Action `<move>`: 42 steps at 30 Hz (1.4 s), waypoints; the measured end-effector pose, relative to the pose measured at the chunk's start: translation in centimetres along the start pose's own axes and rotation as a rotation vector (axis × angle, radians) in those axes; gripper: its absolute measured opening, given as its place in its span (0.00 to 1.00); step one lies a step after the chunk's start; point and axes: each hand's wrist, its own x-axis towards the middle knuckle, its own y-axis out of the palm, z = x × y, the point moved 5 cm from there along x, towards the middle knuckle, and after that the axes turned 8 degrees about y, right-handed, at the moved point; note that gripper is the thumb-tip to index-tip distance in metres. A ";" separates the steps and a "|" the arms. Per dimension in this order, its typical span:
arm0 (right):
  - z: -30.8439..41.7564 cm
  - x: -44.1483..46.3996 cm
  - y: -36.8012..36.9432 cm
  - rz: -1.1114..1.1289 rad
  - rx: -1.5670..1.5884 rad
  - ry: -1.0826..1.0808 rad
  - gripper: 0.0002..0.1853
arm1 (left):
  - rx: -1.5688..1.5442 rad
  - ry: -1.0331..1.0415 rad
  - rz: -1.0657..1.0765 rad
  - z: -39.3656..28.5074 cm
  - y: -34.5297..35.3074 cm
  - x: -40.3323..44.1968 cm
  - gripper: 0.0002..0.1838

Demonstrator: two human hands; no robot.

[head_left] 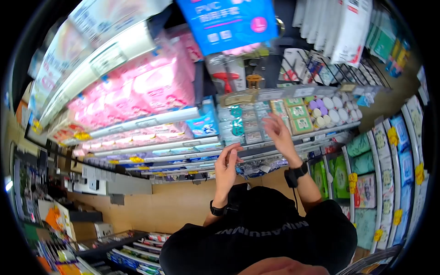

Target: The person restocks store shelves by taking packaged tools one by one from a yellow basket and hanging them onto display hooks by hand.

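Note:
My right hand (pixel 278 135) reaches over a shelf, fingers spread and slightly blurred, with nothing visible in it. Just beyond it are clear-fronted small packs (pixel 247 121) and small green-and-tan boxes (pixel 299 117) in stacked rows. Nearer to me, in front of the shelf edge, my left hand (pixel 226 167) hangs with loosely bent fingers and the thumb apart. No object shows in it. Both wrists wear black bands. To the right of the boxes stand several round containers with white and purple lids (pixel 327 110).
Pink tissue packs (pixel 156 89) fill the shelves at left. A blue glove packet (pixel 229 25) hangs overhead, close to the camera. Wire hooks with hanging packets (pixel 348 32) jut out at upper right. More shelves with green packs (pixel 340 176) stand at right, above a tan floor (pixel 174 201).

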 end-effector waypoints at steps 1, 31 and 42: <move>0.7 -2.0 -0.7 -0.035 0.000 0.001 0.29 | -0.024 -0.027 0.030 0.3 0.8 0.0 0.15; 8.6 -58.3 -22.2 -1.243 0.196 -0.221 0.20 | -0.334 -0.177 1.297 -4.6 41.0 -29.5 0.16; 8.7 -71.4 -21.8 -1.503 0.191 -0.300 0.19 | -0.371 -0.152 1.611 -6.7 46.2 -42.2 0.15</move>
